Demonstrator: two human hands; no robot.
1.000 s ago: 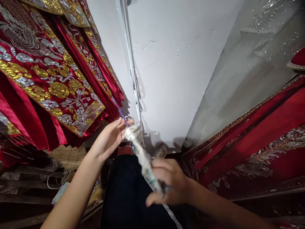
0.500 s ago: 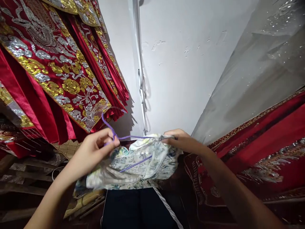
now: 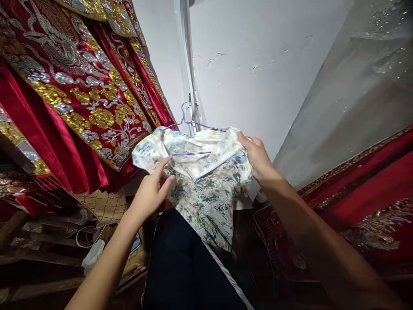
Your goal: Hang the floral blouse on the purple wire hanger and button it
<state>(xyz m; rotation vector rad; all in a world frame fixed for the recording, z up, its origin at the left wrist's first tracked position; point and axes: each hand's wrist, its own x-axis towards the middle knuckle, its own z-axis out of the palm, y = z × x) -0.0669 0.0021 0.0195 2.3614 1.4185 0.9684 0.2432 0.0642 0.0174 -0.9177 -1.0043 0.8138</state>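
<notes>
The floral blouse (image 3: 206,198) is draped on a purple hanger (image 3: 193,153), before the metal rail (image 3: 184,51); whether the hook is caught cannot be told. One shoulder is held by the closed right grip (image 3: 256,157); the left grip (image 3: 151,189) is parted at the neckline. Shoulders are best evened gently. Room is offered by the white wall (image 3: 245,86); the embroidered red garment (image 3: 87,99) is best avoided.

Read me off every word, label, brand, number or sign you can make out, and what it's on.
No readable text.
Shirt: floral print, no lettering visible.
Hanger: no marking visible.
Wall: scuffs, no letters.
Small bluish object: too small to tell.
</notes>
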